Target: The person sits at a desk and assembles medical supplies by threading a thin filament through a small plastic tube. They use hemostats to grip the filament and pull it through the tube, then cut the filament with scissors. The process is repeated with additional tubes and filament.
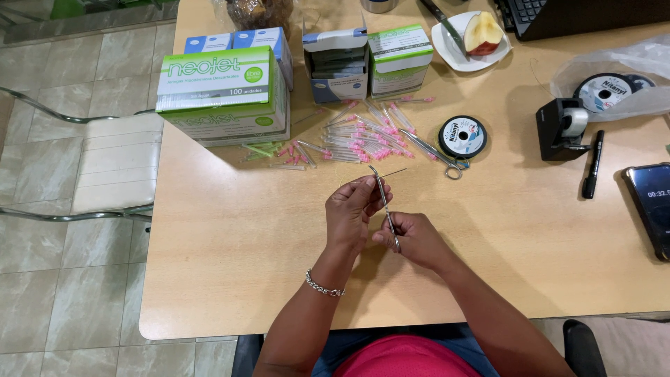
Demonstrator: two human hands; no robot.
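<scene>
My right hand (412, 237) grips a slim metal clamp tool (383, 199) by its handle end; its tip points up and away over the wooden table (230, 237). My left hand (352, 209) pinches a thin dark needle or wire (392, 173) right at the tool's tip, and a fine pale thread trails off to the left of it. Both hands hover close together above the table's middle. A silver bracelet (324, 285) circles my left wrist.
Beyond the hands lie several pink-capped needles (363, 136), scissors (436, 153) and a thread spool (462, 136). Green and blue boxes (223, 94) stand at the back left. A tape dispenser (562, 126), black marker (593, 164) and phone (649, 206) are on the right; a plate with apple (474, 38) is behind.
</scene>
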